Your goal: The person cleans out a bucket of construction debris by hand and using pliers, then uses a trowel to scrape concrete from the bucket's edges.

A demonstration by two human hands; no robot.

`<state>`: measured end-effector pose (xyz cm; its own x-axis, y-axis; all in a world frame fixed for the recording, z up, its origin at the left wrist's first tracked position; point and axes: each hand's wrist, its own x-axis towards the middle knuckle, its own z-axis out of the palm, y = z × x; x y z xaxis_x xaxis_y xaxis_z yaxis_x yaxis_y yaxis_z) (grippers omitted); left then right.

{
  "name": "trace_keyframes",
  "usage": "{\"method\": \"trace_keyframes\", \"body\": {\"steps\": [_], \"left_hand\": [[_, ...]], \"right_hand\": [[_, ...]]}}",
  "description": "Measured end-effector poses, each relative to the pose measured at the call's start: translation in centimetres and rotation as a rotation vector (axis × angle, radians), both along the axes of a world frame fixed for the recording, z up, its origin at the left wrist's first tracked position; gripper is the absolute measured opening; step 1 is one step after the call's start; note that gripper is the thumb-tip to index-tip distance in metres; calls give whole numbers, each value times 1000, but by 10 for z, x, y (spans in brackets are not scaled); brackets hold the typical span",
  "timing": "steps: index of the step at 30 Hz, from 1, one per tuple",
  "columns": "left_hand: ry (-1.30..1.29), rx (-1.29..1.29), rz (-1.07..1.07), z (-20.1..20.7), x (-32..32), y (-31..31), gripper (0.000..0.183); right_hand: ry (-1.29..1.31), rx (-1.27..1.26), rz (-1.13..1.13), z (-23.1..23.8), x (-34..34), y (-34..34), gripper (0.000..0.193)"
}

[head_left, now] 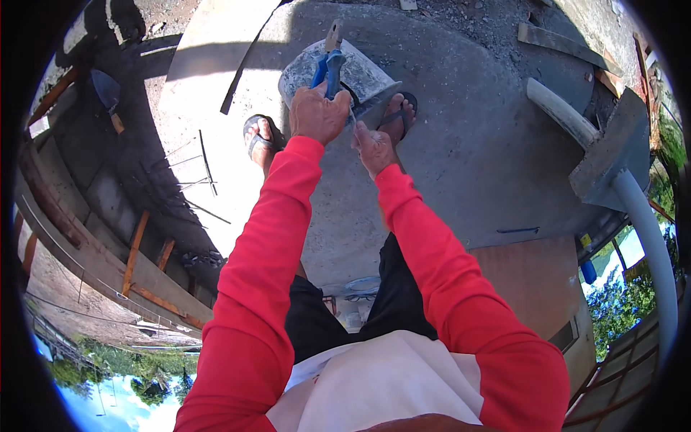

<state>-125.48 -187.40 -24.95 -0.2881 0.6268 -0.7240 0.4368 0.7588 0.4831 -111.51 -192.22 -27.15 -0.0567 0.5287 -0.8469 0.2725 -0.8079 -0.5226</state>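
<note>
My left hand (318, 114) is closed round the blue handles of a pair of pliers (334, 68). The metal jaws point away from me, over a grey-smeared, pale bucket (371, 66) that stands between my feet. Just to the right and a little nearer, my right hand (376, 149) is closed, thumb and fingers pinched on a thin wire (352, 112). The wire runs up toward the bucket's near rim; where it ends is hard to see. A dark curved strip shows at the rim beside my left hand.
A trowel (108, 97) lies on the ground at far left. Thin rods (207, 162) lie left of my feet. On the right stand a concrete block with a grey pipe (644, 216) and a wooden plank (568, 47). A brown board (529, 284) lies nearer, at right.
</note>
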Motion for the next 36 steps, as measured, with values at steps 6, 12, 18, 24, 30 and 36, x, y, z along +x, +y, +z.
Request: {"method": "trace_keyframes", "body": {"steps": [6,12,18,24,30,36], "left_hand": [[191,-12,-73,-3,28,-1,42],[339,-54,-71,-17,49,-15,41],[449,-7,-128,-27,54,-29,39],[540,65,-157,-48,70,-32,36],[558,-32,-168,-46,84,-28,31],[251,147,-76,-14,56,-21,39]], "right_hand": [[-115,45,12,-11,13,-9,46],[-237,-14,190,-15,28,-13,48],[-314,-24,373,-8,35,-2,44],[-409,-71,403,-19,45,-2,46],[-424,-169,434,-16,50,7,49],[-288,-76,499,-11,58,5,50]]}}
